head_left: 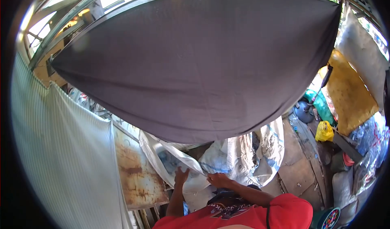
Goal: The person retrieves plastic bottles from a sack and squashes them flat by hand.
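At the lower middle, a white sack (164, 166) hangs with its mouth spread, and pale plastic shows inside it. My right hand (219, 180) is closed on the sack's rim. At the sack's near side, my left hand (181, 175) is raised with thumb and fingers apart; whether it touches the plastic is unclear. Just beyond my right hand stand more white sacks with blue stripes (270, 158). A large dark grey cloth (203, 66) stretches across the view above both hands and hides what lies behind it.
A rusty metal panel (140, 174) and a pale striped curtain (77, 147) stand at the left. On the right are a yellow bag (324, 131), a brown-yellow sheet (349, 90), clear plastic (369, 143) and a container of colourful caps (331, 219).
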### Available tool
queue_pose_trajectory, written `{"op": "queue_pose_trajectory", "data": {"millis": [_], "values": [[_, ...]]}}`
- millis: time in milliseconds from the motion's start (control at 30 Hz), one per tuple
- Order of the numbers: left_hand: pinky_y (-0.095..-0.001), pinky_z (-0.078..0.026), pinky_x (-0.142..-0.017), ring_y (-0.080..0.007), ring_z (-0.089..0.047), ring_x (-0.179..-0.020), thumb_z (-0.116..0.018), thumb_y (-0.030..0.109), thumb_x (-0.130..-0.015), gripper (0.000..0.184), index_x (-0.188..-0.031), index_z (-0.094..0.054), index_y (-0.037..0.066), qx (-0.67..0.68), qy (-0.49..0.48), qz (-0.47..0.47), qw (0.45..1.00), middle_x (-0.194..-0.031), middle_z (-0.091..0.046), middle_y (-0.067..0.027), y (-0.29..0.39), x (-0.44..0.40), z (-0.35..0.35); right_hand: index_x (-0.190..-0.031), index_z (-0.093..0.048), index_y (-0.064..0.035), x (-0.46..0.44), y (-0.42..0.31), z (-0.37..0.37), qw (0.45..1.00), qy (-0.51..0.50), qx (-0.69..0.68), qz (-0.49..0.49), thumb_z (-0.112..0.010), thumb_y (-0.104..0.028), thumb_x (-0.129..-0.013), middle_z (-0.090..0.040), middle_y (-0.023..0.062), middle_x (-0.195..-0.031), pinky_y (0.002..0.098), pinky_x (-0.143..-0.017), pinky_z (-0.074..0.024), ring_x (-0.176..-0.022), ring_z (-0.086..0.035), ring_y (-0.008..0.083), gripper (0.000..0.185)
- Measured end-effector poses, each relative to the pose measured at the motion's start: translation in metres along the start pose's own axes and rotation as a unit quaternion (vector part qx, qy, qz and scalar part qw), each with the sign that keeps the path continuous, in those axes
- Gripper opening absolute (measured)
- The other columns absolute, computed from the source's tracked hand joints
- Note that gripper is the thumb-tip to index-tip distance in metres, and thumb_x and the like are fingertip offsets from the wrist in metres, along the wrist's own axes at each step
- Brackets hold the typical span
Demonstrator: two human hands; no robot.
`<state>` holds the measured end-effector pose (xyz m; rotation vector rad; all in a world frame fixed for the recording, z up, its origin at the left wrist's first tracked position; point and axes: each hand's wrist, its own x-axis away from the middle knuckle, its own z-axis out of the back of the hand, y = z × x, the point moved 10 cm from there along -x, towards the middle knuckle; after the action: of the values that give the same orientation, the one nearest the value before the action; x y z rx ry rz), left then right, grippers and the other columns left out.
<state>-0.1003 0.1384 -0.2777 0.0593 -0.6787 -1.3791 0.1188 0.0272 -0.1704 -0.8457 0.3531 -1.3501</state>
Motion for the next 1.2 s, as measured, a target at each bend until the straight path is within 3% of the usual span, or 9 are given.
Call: {"op": "queue_pose_trajectory", "data": {"millis": [200,333,467,533,600,633,800,967,1200], "values": [[-0.0448,-0.042,-0.095,-0.0338,-0.05,-0.115,-0.05,0.039,-0.093,0.062,-0.138,-0.032,0.001,0.433,0.233,-0.105,0.864,-0.127,-0.046,-0.0194,-0.016,0.086,0.056,-0.117,-0.051,-0.0095,-0.042,0.039,-0.015,0.994,-0.022,-0.106,0.022,-0.052,-0.037,-0.092,-0.065,0.0188,-0.101,0.0475,-0.082,-0.0489,-0.094,-0.064,0.0359,0.037],[-0.0479,-0.048,-0.089,-0.0308,-0.05,-0.116,-0.042,0.042,-0.095,0.058,-0.139,-0.031,0.006,0.727,0.038,-0.076,0.681,-0.129,-0.045,-0.0164,0.036,0.122,0.0,-0.142,-0.025,-0.015,-0.027,0.044,0.006,0.907,-0.105,-0.409,0.008,-0.061,-0.043,-0.089,-0.057,0.0142,-0.121,0.0454,-0.09,-0.0464,-0.111,-0.057,0.029,0.07],[-0.0516,-0.048,-0.088,-0.03,-0.052,-0.117,-0.034,0.052,-0.096,0.056,-0.141,-0.03,0.018,0.666,-0.058,-0.09,0.738,-0.13,-0.049,-0.0115,0.132,0.148,-0.023,-0.148,-0.006,-0.0217,0.013,0.078,0.041,0.915,-0.074,-0.394,-0.055,-0.067,-0.038,-0.087,-0.04,0.0173,-0.138,0.049,-0.092,-0.0462,-0.118,-0.051,0.031,0.088],[-0.0519,-0.048,-0.088,-0.0304,-0.052,-0.116,-0.033,0.053,-0.096,0.056,-0.14,-0.029,0.02,0.674,-0.14,-0.097,0.719,-0.128,-0.051,-0.0114,0.161,0.133,-0.057,-0.147,-0.008,-0.0255,0.025,0.116,0.072,0.9,0.129,-0.412,0.061,-0.075,-0.018,-0.081,-0.033,0.022,-0.135,0.0452,-0.09,-0.0495,-0.111,-0.052,0.0272,0.094],[-0.0406,-0.053,-0.08,-0.0277,-0.06,-0.103,-0.031,0.05,-0.098,0.054,-0.14,-0.032,0.017,0.641,-0.141,-0.084,0.75,-0.123,-0.05,-0.013,0.194,0.128,-0.073,-0.146,-0.005,-0.0274,0.062,0.141,0.101,0.769,0.157,-0.618,-0.052,-0.072,-0.012,-0.083,-0.03,0.0208,-0.137,0.0444,-0.086,-0.0519,-0.111,-0.052,0.0255,0.094],[-0.0396,-0.053,-0.08,-0.0267,-0.06,-0.103,-0.031,0.05,-0.098,0.054,-0.139,-0.032,0.016,0.615,-0.146,-0.095,0.769,-0.122,-0.051,-0.0127,0.214,0.127,-0.079,-0.146,-0.002,-0.0282,0.068,0.174,0.112,0.793,0.247,-0.555,-0.038,-0.07,-0.009,-0.084,-0.04,0.0179,-0.131,0.045,-0.078,-0.0537,-0.108,-0.053,0.0241,0.095],[-0.0346,-0.052,-0.078,-0.0207,-0.056,-0.1,-0.038,0.045,-0.099,0.052,-0.137,-0.032,0.011,0.499,-0.147,-0.23,0.822,-0.118,-0.048,-0.0083,0.292,0.12,-0.113,-0.14,-0.016,-0.0173,0.12,0.222,0.181,0.699,0.274,-0.657,-0.065,-0.071,-0.013,-0.082,-0.055,0.0148,-0.114,0.0456,-0.068,-0.0543,-0.103,-0.059,0.0291,0.08],[-0.035,-0.048,-0.09,-0.0227,-0.056,-0.108,-0.083,0.001,-0.067,0.082,-0.131,-0.032,0.01,0.512,-0.217,-0.341,0.758,-0.118,-0.052,-0.0119,0.399,0.18,-0.093,-0.134,-0.029,-0.0127,0.163,0.256,0.228,0.674,0.302,-0.663,-0.121,-0.07,-0.027,-0.083,-0.044,0.0136,-0.124,0.049,-0.069,-0.0562,-0.112,-0.052,0.0302,0.067],[-0.037,-0.047,-0.092,-0.0233,-0.058,-0.103,-0.084,0.007,-0.068,0.086,-0.133,-0.028,0.01,0.362,-0.257,-0.41,0.797,-0.11,-0.057,-0.0133,0.464,0.227,-0.09,-0.112,-0.055,-0.0051,0.191,0.314,0.24,0.678,0.245,-0.673,-0.162,-0.051,-0.041,-0.091,-0.062,0.0089,-0.099,0.0413,-0.079,-0.0517,-0.092,-0.063,0.0245,0.041]]}}
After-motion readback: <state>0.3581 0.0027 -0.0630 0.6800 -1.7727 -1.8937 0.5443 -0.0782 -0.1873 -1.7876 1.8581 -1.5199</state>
